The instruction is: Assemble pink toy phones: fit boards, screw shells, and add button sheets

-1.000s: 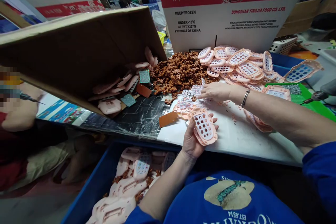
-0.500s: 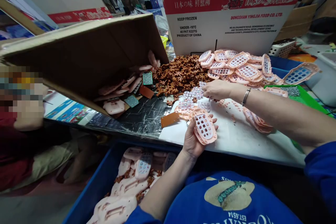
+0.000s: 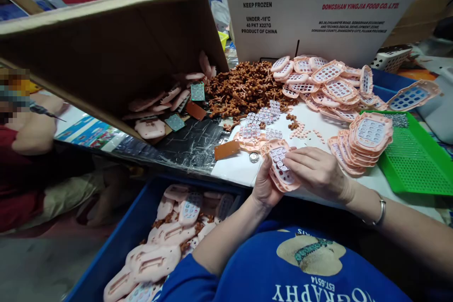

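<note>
My left hand (image 3: 262, 183) grips a pink plastic shell with key holes (image 3: 282, 173) near the table's front edge. My right hand (image 3: 315, 171) lies over the shell, its fingers pressing a clear rubber keypad (image 3: 279, 156) onto it. Loose clear keypads (image 3: 260, 121) lie on the white board (image 3: 311, 146) just beyond. A stack of filled pink shells (image 3: 366, 139) stands to the right of my hands. A heap of empty pink shells (image 3: 325, 82) lies further back.
A pile of brown plastic pieces (image 3: 244, 89) sits mid-table. A tilted cardboard box (image 3: 106, 52) spills pink parts at left. A green tray (image 3: 414, 158) is at right, a blue bin (image 3: 116, 250) of pink shells below the table. A seated person (image 3: 31, 160) is at far left.
My right hand came back from the loose keypads with one and now presses it onto the shell in my left hand. The view has shifted slightly.
</note>
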Demonstrator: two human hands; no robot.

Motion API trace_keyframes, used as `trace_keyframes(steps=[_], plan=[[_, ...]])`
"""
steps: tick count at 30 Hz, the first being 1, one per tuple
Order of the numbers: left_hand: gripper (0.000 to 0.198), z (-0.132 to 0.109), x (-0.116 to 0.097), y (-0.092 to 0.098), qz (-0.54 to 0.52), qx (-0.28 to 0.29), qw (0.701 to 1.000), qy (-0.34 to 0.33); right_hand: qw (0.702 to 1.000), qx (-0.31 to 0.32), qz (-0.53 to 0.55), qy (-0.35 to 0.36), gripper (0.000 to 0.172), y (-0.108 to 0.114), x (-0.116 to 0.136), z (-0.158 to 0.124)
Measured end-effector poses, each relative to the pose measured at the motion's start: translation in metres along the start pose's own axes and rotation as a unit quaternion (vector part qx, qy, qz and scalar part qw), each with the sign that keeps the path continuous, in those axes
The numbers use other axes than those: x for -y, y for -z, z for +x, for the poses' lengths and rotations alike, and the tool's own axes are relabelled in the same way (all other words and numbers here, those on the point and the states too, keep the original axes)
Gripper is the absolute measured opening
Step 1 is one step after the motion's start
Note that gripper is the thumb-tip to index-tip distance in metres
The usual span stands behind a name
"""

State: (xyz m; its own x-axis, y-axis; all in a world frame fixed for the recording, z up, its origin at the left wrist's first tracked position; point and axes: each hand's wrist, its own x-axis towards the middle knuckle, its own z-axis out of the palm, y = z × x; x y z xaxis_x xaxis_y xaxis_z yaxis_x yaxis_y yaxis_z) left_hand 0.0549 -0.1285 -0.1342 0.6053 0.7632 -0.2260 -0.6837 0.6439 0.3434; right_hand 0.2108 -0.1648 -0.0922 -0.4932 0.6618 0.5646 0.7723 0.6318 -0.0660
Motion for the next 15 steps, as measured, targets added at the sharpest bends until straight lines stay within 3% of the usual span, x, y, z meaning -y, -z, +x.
trace_keyframes(steps=[6, 11, 13, 15], plan=[[0.068, -0.004, 0.004, 0.003, 0.031, 0.032, 0.999, 0.015, 0.999, 0.010, -0.035, -0.003, 0.029, -0.002, 0.010, -0.013], [0.061, -0.006, 0.002, 0.003, 0.030, 0.038, 0.999, 0.020, 0.999, 0.005, 0.026, -0.044, 0.031, 0.001, 0.012, -0.025], [0.062, -0.007, 0.000, 0.002, 0.027, 0.027, 0.999, -0.005, 0.994, -0.011, 0.033, -0.100, 0.031, 0.004, -0.001, -0.025], [0.065, -0.007, -0.004, 0.001, 0.025, 0.013, 0.999, -0.034, 0.980, 0.026, -0.024, -0.195, 0.031, 0.008, -0.020, -0.022]])
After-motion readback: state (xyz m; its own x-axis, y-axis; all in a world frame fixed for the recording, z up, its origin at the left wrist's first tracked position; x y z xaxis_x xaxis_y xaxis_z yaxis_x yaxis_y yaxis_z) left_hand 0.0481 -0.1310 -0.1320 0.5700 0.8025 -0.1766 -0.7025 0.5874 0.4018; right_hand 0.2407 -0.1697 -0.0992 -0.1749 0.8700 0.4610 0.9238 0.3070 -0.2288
